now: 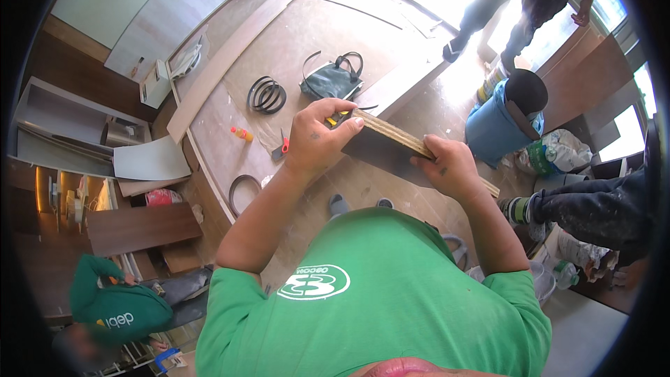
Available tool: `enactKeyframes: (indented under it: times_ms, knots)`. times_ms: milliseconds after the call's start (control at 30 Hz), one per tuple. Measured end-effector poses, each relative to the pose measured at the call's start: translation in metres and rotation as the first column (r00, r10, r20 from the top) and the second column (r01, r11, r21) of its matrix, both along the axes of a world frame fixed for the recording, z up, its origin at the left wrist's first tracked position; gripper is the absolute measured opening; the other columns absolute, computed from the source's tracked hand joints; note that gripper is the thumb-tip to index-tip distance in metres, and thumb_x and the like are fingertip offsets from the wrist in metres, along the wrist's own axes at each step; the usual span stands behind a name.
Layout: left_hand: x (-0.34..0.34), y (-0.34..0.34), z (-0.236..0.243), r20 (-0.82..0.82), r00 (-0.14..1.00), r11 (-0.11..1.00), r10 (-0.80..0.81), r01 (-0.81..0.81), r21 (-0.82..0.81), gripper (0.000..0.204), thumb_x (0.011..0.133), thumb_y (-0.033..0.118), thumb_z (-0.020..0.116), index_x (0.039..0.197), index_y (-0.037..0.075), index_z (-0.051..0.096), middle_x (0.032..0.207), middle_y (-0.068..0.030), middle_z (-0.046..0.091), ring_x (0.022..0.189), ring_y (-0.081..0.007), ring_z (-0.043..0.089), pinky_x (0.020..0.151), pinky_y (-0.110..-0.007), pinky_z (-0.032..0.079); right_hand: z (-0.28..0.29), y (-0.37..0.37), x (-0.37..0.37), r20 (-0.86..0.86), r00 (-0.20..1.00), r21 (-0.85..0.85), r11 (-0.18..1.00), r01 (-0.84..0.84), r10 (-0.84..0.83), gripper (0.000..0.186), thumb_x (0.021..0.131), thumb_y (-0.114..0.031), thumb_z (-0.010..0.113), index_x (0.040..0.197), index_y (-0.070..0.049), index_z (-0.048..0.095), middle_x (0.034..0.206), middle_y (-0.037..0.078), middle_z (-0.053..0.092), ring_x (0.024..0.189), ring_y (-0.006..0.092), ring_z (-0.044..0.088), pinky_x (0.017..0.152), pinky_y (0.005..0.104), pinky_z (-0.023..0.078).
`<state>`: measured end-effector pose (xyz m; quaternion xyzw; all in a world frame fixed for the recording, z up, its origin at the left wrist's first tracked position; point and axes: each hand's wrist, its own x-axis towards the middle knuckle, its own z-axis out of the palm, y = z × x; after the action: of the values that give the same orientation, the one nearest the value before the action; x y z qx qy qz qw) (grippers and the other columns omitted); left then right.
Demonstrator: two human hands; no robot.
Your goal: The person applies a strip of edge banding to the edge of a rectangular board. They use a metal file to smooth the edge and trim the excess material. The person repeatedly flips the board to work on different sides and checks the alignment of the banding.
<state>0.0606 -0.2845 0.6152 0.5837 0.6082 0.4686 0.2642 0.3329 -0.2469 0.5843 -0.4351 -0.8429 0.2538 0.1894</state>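
Observation:
In front of my chest I hold a narrow board [386,156], dark on its face, its layered pale edge turned up. My left hand [317,136] is closed at the board's left end, its thumb against the edge. By those fingers is a small yellow-and-black thing [338,119], partly hidden, so its kind is unclear. My right hand [450,167] pinches the same edge farther right, thumb on top. On the worktable [279,42] beyond lie a dark green bag [331,81], coiled black strip [266,95], a red-and-yellow bottle [241,134] and a red-handled tool [280,146].
A blue bin [494,126] stands right of the table, with bags [558,152] beside it. One person [516,0] is at the far right, another's leg [593,206] nearer. At lower left a person in green [125,297] works near a brown panel [143,228].

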Motion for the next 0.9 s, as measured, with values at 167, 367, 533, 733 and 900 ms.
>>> enactKeyframes:
  times_ms: [167, 367, 533, 733, 900]
  knots:
    - [0.003, 0.002, -0.018, 0.382, 0.924, 0.983, -0.016, 0.084, -0.162, 0.012, 0.086, 0.005, 0.067, 0.095, -0.001, 0.071, 0.089, -0.0063, 0.072, 0.081, -0.0094, 0.064, 0.080, -0.023, 0.049, -0.006, -0.009, 0.003, 0.013, 1.000, 0.029, 0.999, -0.024, 0.024, 0.029, 0.084, -0.025, 0.075, 0.080, -0.007, 0.052, 0.067, 0.016, 0.061, 0.069, 0.0408, 0.063, 0.061, 0.0499, 0.047]
    - [-0.004, 0.007, -0.032, 0.395, 0.917, 0.964, 0.054, 0.055, -0.259, 0.024, 0.098, 0.021, 0.068, 0.084, 0.001, 0.067, 0.078, -0.0049, 0.067, 0.078, -0.0104, 0.062, 0.077, -0.026, 0.049, -0.006, -0.017, 0.002, 0.027, 0.997, 0.048, 0.996, -0.076, 0.075, 0.030, 0.083, -0.025, 0.076, 0.080, -0.006, 0.053, 0.068, 0.017, 0.061, 0.070, 0.0413, 0.063, 0.061, 0.0502, 0.047]
    - [-0.026, 0.006, -0.044, 0.368, 0.908, 0.967, 0.201, -0.125, -0.221, 0.043, 0.102, 0.038, 0.064, 0.076, 0.004, 0.065, 0.069, -0.0013, 0.063, 0.068, -0.0082, 0.057, 0.068, -0.025, 0.046, -0.002, -0.020, 0.002, -0.030, 0.999, -0.008, 0.999, -0.041, 0.040, 0.033, 0.079, -0.019, 0.080, 0.077, -0.003, 0.052, 0.067, 0.019, 0.055, 0.061, 0.0389, 0.057, 0.057, 0.0422, 0.045]
    - [-0.016, -0.016, -0.013, 0.345, 0.938, 1.000, 0.023, -0.022, -0.008, 0.014, 0.097, 0.010, 0.061, 0.107, 0.002, 0.068, 0.098, -0.0020, 0.067, 0.090, -0.0086, 0.059, 0.084, -0.024, 0.047, 0.000, -0.022, 0.005, -0.035, 0.999, -0.051, 0.998, -0.028, 0.026, 0.034, 0.080, -0.020, 0.080, 0.077, -0.003, 0.051, 0.066, 0.018, 0.055, 0.061, 0.0377, 0.054, 0.057, 0.0427, 0.045]
    - [-0.015, -0.027, 0.001, 0.405, 0.913, 0.979, -0.053, 0.128, -0.161, 0.018, 0.100, 0.014, 0.062, 0.108, 0.001, 0.072, 0.103, -0.0029, 0.071, 0.096, -0.0080, 0.061, 0.089, -0.023, 0.045, 0.004, -0.022, 0.001, -0.019, 0.999, -0.060, 0.997, -0.049, 0.048, 0.034, 0.082, -0.026, 0.078, 0.077, -0.005, 0.052, 0.067, 0.018, 0.059, 0.068, 0.0421, 0.061, 0.059, 0.0483, 0.046]
